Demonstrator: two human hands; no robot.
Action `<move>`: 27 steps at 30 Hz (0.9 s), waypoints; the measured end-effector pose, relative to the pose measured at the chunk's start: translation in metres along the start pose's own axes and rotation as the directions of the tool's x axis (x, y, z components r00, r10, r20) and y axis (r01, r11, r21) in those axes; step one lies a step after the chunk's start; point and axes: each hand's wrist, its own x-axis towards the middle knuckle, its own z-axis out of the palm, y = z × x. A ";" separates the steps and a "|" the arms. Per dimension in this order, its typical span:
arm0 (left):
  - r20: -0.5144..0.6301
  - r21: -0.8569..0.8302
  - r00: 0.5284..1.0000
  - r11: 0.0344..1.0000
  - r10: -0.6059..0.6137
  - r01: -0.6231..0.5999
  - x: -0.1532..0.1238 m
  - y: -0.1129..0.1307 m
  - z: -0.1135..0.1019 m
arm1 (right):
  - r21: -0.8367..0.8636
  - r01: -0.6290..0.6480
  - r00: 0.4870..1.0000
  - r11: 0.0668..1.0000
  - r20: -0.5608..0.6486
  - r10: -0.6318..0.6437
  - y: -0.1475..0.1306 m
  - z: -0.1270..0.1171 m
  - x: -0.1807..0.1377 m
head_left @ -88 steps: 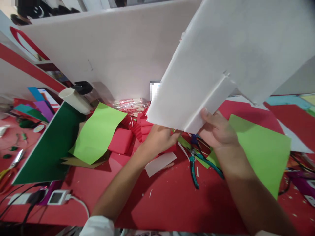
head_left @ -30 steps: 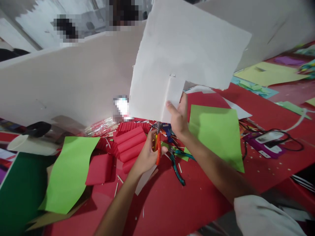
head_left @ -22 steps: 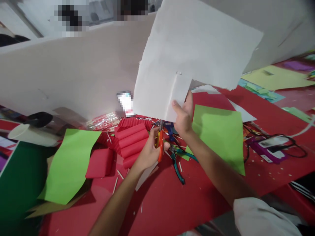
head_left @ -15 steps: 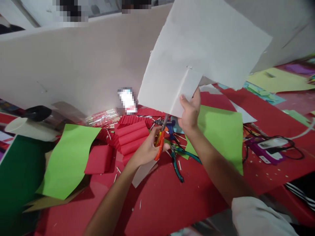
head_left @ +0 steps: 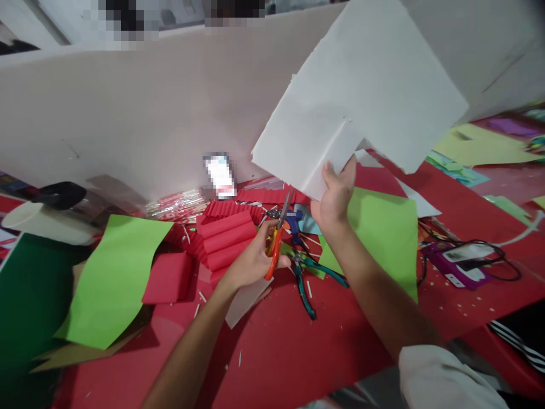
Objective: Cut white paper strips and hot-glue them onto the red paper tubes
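My left hand (head_left: 254, 257) is closed around the orange handles of a pair of scissors (head_left: 276, 251). Their blades point up and away, slightly parted, with nothing visible between them. My right hand (head_left: 335, 196) grips a large white sheet of board (head_left: 370, 79) by a folded flap at its lower edge, thumb on top. The sheet is held tilted above the table, its lower left part just above and right of the scissor tips. Green-handled pliers (head_left: 303, 289) lie spread below the scissors, and a blue glue gun (head_left: 293, 224) lies just behind them.
Pleated red paper (head_left: 230, 236), a red block (head_left: 167, 277) and a light green sheet (head_left: 114, 278) lie left. Another green sheet (head_left: 383, 238) lies under my right forearm. A purple device (head_left: 457, 264) with black cable sits right. A lit phone (head_left: 220, 175) leans against the partition (head_left: 128, 113).
The white sheet has turned clockwise and shifted right, so its lower corner is away from the scissors. The scissor blades, partly hidden before, now show fully. My left hand has barely moved.
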 end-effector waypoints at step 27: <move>-0.079 0.107 0.997 0.994 0.027 -0.018 -0.013 0.002 0.013 | -0.221 0.268 0.949 0.938 0.228 -0.218 0.024 0.016 -0.025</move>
